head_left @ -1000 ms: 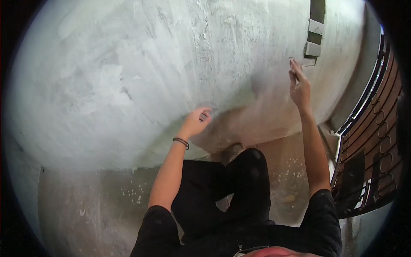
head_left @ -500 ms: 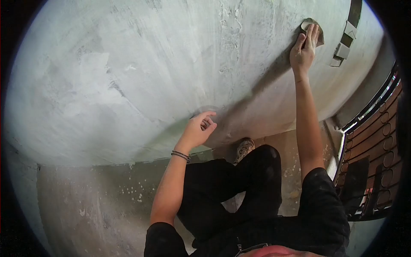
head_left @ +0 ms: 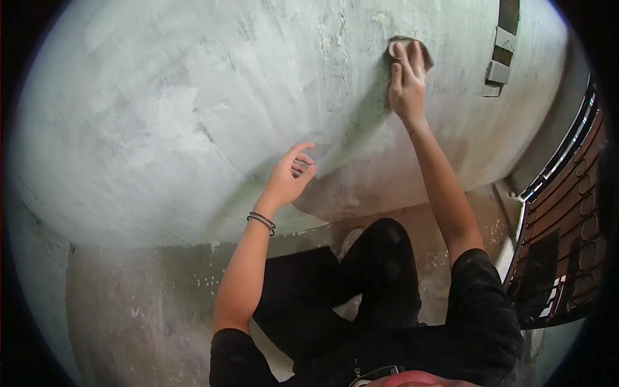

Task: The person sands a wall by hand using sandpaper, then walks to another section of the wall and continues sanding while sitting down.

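My right hand [head_left: 409, 90] presses a folded piece of sandpaper [head_left: 428, 60] flat against the pale, patchy plastered wall [head_left: 193, 174]. Its fingers lie over the sheet, and the brownish edge shows beside them. Lower and to the left, my left hand [head_left: 290, 175] hovers close to the wall with nothing in it, fingers apart and loosely bent. A rough, flaking vertical strip of plaster runs down the wall just left of the sandpaper.
At the upper right, a dark slot with switch-box-like pieces [head_left: 498, 71] is set into the wall. A black metal railing [head_left: 567, 238] stands at the right. Below the wall lies a paint-spotted floor [head_left: 148, 290], with my bent knees over it.
My right hand has slid leftward across the wall with the sandpaper, nearer the flaking strip. My left hand has shifted slightly up and left, its fingers a little more spread.
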The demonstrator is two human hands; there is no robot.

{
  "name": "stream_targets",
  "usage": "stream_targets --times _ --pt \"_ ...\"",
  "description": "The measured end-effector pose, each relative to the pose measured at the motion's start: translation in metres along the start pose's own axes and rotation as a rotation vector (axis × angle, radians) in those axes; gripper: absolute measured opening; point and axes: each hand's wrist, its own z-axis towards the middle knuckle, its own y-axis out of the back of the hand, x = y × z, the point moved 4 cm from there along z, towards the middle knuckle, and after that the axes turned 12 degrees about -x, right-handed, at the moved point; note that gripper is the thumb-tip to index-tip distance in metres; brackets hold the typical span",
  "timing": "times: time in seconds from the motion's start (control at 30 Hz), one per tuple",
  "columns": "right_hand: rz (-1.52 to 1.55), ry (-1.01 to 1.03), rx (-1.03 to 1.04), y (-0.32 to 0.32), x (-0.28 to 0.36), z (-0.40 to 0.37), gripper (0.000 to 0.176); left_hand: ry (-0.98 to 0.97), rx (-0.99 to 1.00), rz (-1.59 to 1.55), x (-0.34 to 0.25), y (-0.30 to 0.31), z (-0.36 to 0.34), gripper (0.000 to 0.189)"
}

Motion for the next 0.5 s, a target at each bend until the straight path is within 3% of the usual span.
stream_targets --times 0.1,0.17,0.3,0.37,0.4,0.47,0.5 --pt "-0.109 -0.035 -0.139 0.002 -0.009 0.003 0.044 -0.045 0.143 0.054 -0.003 -0.01 0.017 0.043" --pt "-0.15 -0.05 -0.178 -0.004 -0.012 0.005 0.045 -0.051 0.174 -0.078 0.005 -0.023 0.032 0.038" --pt "-0.142 -0.099 -0.316 -0.007 -0.022 0.028 0.045 -0.058 0.123 -0.222 0.054 -0.044 0.022 0.033" --pt "-0.146 -0.163 -0.372 -0.008 -0.009 0.024 0.04 -0.193 0.173 -0.023 0.043 -0.042 0.015 0.031" --pt "-0.087 0.003 -0.329 -0.018 -0.001 0.008 0.038 -0.188 0.18 -0.037 0.044 -0.045 0.016 0.031" --pt "-0.115 0.258 0.04 -0.029 0.027 -0.034 0.04 0.089 0.177 -0.41 0.052 -0.044 0.03 0.029" --pt "-0.117 0.315 0.124 -0.026 0.032 -0.039 0.039 0.085 0.187 -0.414 0.054 -0.044 0.034 0.029"
